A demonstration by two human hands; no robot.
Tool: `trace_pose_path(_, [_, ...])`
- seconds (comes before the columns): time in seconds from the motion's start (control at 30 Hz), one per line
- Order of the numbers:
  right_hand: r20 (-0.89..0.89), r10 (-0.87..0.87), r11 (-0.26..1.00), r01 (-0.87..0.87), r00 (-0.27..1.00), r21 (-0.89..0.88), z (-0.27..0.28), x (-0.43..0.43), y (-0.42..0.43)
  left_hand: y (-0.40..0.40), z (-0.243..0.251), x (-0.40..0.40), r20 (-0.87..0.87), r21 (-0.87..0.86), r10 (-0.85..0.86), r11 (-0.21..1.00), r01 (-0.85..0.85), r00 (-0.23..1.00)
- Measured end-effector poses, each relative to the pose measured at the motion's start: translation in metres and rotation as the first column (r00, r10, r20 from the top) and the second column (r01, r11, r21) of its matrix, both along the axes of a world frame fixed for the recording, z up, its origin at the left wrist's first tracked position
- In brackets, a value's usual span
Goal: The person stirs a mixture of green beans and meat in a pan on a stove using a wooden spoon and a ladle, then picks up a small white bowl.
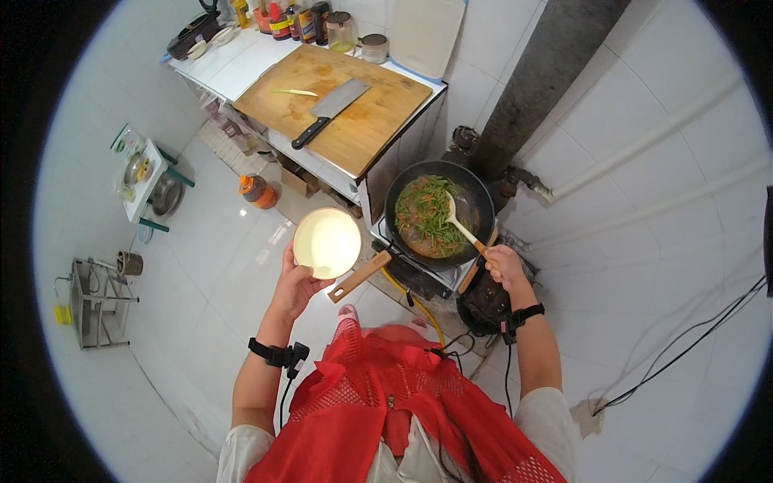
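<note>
My left hand [296, 288] grips a cream-coloured bowl [327, 243] by its near rim, with the thumb over the edge. No food shows inside it. A spoon with a white head and wooden handle [466, 230] is held by my right hand [506, 265]. Its head rests among cut green vegetables and orange bits [427, 208] in a dark frying pan [483, 199]. The pan sits on a gas stove [450, 276], and its wooden handle [361, 278] points toward me, just right of the bowl.
On the counter at the far side, a cleaver [339, 107] lies on a wooden cutting board [386, 102]. Bottles and jars [341, 30] line the wall. A dark column [546, 78] rises behind the stove. An orange-capped bottle [258, 192] and a yellow hose [430, 317] are on the floor.
</note>
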State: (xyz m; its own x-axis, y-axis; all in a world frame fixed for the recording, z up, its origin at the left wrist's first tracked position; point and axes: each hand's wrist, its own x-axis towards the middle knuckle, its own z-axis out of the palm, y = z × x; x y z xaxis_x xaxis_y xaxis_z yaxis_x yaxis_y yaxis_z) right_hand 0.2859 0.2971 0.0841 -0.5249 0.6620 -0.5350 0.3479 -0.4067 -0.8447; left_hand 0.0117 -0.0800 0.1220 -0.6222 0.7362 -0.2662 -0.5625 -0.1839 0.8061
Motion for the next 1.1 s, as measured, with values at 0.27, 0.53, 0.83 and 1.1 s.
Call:
trace_pose_path(0.27, [0.481, 0.040, 0.651, -0.388, 0.876, 0.653, 0.029, -0.009, -0.060, 0.001, -0.003, -0.013, 0.017, 0.025, -0.086, 0.996, 0.086, 0.996])
trace_pose_path(0.53, [0.593, -0.097, 0.213, -0.565, 0.800, 0.797, 0.053, -0.001, -0.115, -0.001, -0.008, -0.035, 0.064, 0.053, -0.153, 0.987, 0.150, 0.986])
trace_pose_path(0.83, [0.552, -0.235, 0.071, -0.552, 0.800, 0.831, 0.090, 0.011, -0.142, -0.004, -0.015, -0.054, 0.081, 0.072, -0.216, 0.975, 0.210, 0.973])
trace_pose_path(1.1, [0.641, -0.229, 0.169, -0.619, 0.732, 0.767, 0.122, 0.000, -0.163, -0.004, -0.016, -0.061, 0.093, 0.064, -0.236, 0.971, 0.231, 0.967])
